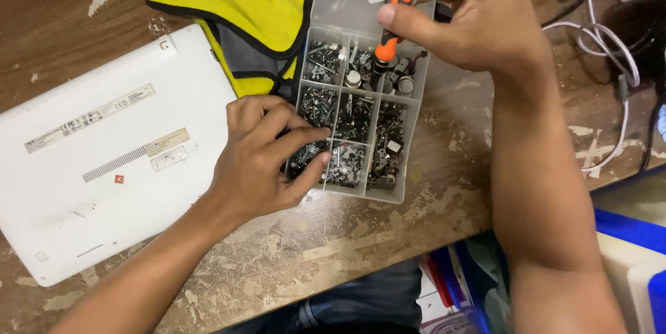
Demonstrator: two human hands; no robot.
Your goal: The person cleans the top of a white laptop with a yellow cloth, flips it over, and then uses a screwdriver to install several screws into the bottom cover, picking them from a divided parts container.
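Hands: two; screwdriver (402, 1): one; organizer box (409, 147): one.

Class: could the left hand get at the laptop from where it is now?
Probably yes: the left hand rests at the parts box, right beside the laptop, with nothing between them.

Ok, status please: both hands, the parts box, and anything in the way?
Left hand picking in parts box, lower-left compartment. Right hand holds orange screwdriver, tip in upper compartment. White laptop beside box, nothing blocking.
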